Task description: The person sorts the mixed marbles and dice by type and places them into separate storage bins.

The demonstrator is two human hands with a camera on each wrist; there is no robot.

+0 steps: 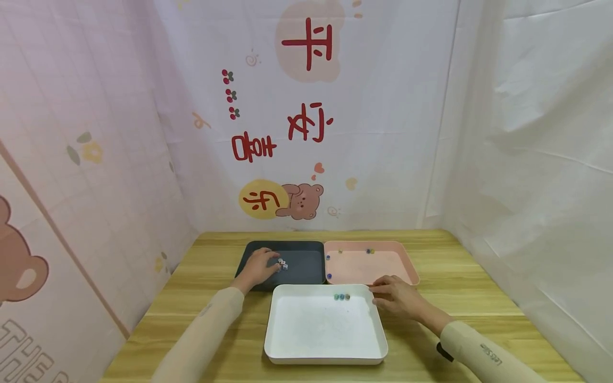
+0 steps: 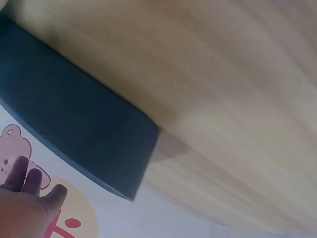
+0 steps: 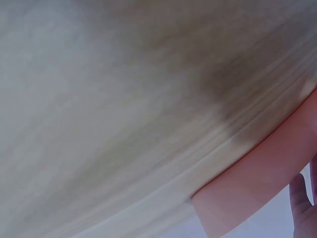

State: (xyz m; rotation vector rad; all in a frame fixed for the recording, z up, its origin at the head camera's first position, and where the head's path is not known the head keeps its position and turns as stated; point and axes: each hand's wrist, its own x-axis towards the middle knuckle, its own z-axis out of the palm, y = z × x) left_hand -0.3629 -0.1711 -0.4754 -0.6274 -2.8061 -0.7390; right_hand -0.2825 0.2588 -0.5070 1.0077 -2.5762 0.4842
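My left hand [image 1: 261, 266] reaches over the dark blue tray [image 1: 306, 260], its fingertips right at a small cluster of white dice [image 1: 283, 264]. In the left wrist view, the fingers [image 2: 32, 181] look spread and slightly bent beside the tray's side. My right hand [image 1: 397, 295] is at the far right corner of the white tray [image 1: 325, 340], fingertips at its rim and close to the near edge of the pink tray [image 1: 373, 268]. Three small coloured beads [image 1: 342, 297] sit in a row inside the white tray near its far side.
Several small beads [image 1: 370, 251] lie scattered in the pink tray, some by its left wall. The trays stand on a wooden table [image 1: 450, 298], with the dark and pink ones side by side behind the white one. Printed cloth [image 1: 383, 133] hangs around the table.
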